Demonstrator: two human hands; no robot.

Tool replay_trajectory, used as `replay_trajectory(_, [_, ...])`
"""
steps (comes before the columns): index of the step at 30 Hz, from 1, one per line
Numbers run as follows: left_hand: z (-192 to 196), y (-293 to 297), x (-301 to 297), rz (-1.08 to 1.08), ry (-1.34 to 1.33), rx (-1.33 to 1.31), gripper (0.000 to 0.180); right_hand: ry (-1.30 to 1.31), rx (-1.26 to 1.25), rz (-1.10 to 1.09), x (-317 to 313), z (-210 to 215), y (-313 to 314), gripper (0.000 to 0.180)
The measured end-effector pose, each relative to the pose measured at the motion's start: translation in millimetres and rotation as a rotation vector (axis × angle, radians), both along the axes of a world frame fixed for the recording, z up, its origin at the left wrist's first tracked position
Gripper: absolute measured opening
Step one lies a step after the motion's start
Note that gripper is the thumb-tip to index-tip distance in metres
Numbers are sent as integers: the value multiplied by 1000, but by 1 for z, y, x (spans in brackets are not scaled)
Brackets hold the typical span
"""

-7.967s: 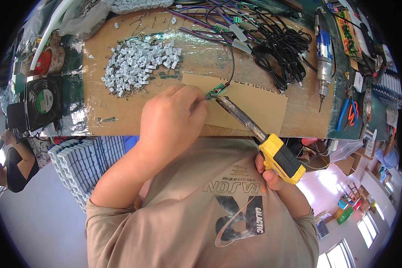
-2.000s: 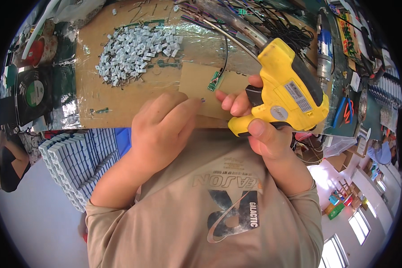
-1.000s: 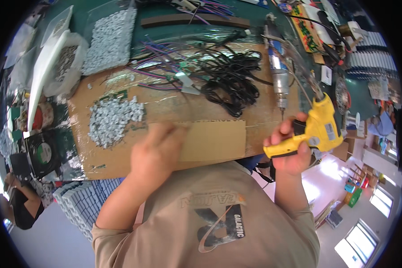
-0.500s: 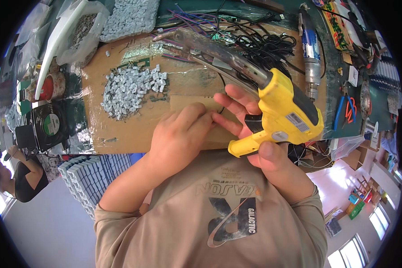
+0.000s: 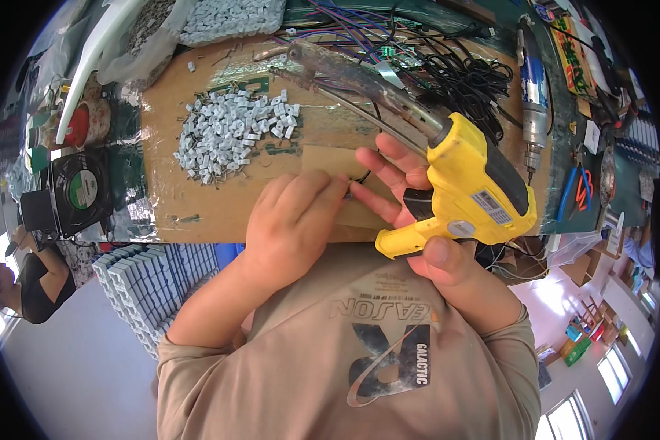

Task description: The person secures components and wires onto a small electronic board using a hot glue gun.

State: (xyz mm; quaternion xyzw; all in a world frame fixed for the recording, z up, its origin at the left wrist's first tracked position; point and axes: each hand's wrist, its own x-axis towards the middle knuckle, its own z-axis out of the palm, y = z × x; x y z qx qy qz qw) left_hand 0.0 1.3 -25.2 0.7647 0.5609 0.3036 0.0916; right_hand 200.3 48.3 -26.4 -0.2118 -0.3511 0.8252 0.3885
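My right hand [image 5: 396, 176] cradles a yellow soldering gun [image 5: 477, 191], its handle lying between thumb and palm. The fingers of that hand extend to the left past the black trigger. The gun's long, stained metal barrel [image 5: 374, 88] points up and left over the table, a thin rod running along its underside. Close to those fingertips, my left hand [image 5: 290, 220] is closed in a pinch at the end of a thin black wire [image 5: 362, 178]. The wire's tip is hidden by the fingers. Left of the barrel lies a pile of small white cable clips [image 5: 231, 132] with nails.
Black cables [image 5: 462, 81] and coloured wires lie at the back. A blue-and-silver power screwdriver [image 5: 533, 95] and blue-and-orange pliers [image 5: 576, 187] are at the right. At the left stand a black fan [image 5: 81, 194] and a bag of clips [image 5: 231, 18]. Another person [image 5: 33, 282] is far left.
The view has shifted slightly, so the table things sit a little farther right. My left hand stays pinched beside the right fingertips, and the soldering gun stays in my right hand.
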Motion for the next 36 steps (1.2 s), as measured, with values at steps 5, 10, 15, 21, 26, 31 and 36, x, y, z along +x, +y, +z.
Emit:
replay_trajectory(5, [1, -3, -1, 42, -18, 28, 34, 13, 47, 29, -3, 0, -2, 70])
replay_trajectory(10, [3, -3, -4, 49, 31, -6, 33, -32, -25, -24, -10, -2, -7, 70])
replay_trajectory(15, [3, -14, -14, 36, 1, -51, 38, -21, 80, -7, -5, -14, -10, 70])
replay_trajectory(21, [-4, -22, -24, 6, 9, 64, 37, -24, 100, 15, -8, -13, -7, 69])
replay_trajectory(26, [-2, -21, -21, 16, 30, 37, 37, -41, 134, 23, -7, -13, -7, 69])
replay_trajectory(31, [3, -19, -23, 20, 23, 28, 38, -38, 123, 25, -9, -13, -7, 69])
replay_trajectory(36, [29, -22, -22, 408, -919, -493, 31, -17, 118, 27, -9, -12, -7, 69])
